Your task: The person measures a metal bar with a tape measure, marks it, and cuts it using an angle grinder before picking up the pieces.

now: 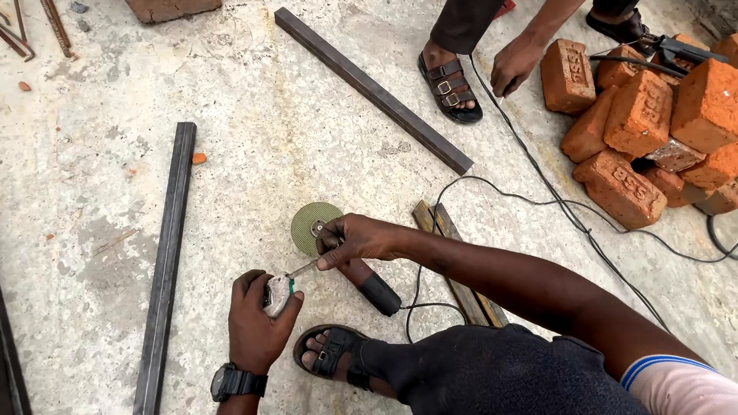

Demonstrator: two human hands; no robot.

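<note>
Head view: person crouched on concrete floor (296, 93). Left hand (255, 319) has its fingers curled around a small tape measure (277, 293), case gripped between thumb and fingers. Right hand (358, 237) pinches the end of the short pulled-out blade at the hub of an angle grinder (346, 255), which lies on the floor between the hands with its green disc (309, 223) facing up.

Progress, as judged: tape is out and laid on the disc, so a measurement looks under way (reading not legible). Grinder lies flat, not gripped for cutting; steel square tubes (164, 277) (371, 88) show no fresh cut here. Cutting work appears not yet begun.

Another person's hand (513, 63) hangs near a pile of red bricks (651, 125).
</note>
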